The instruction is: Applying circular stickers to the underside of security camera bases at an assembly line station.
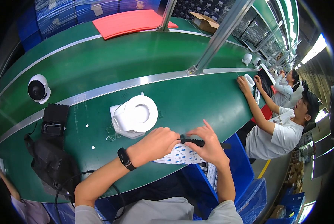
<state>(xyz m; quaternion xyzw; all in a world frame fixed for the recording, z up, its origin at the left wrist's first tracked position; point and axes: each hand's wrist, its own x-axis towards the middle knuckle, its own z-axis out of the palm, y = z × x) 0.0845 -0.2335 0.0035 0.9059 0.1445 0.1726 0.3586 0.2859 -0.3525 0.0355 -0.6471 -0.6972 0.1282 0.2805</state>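
My left hand (160,145), with a black band on its wrist, is closed round one end of a black ribbed strip-like piece (197,142). My right hand (209,145) has the same piece between thumb and fingers, one finger raised. Its dark end sticks out to the right of that hand; its exact kind is unclear. Below both hands, at the table's near edge, lies a white sheet with blue print (180,156). Just beyond my left hand, a white housing with a round ring-shaped front (140,114) stands on the green table (189,100).
A white camera with a black face (38,89) stands far left on the conveyor belt (111,67). Nearer are a black bag-like bundle (55,164) and cable. A blue bin (238,160) is by my right forearm. A metal post (219,41) rises ahead. A co-worker (277,130) works at right.
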